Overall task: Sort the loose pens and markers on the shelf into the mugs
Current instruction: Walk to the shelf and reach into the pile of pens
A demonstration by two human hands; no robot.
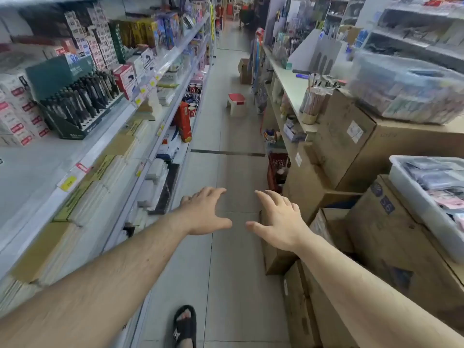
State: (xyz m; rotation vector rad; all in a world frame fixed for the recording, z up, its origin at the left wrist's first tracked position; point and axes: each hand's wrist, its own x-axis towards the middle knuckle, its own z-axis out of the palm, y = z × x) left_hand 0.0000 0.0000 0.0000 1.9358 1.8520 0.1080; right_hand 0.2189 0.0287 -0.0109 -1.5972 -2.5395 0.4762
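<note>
The person stands in a shop aisle with both arms stretched forward over the floor (226, 272). The left hand (206, 214) and the right hand (278, 222) are near each other, fingers spread apart, each grip holding nothing. Far ahead of the left hand, to its left, the mugs (194, 89) sit on a lower shelf (173, 106). Just beside the right hand stand cardboard boxes (376, 247).

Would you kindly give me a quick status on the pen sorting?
Left hand and right hand open, empty, held over the aisle floor. Mugs far up the left shelf, untouched. Red-topped stool in the aisle beyond.
</note>
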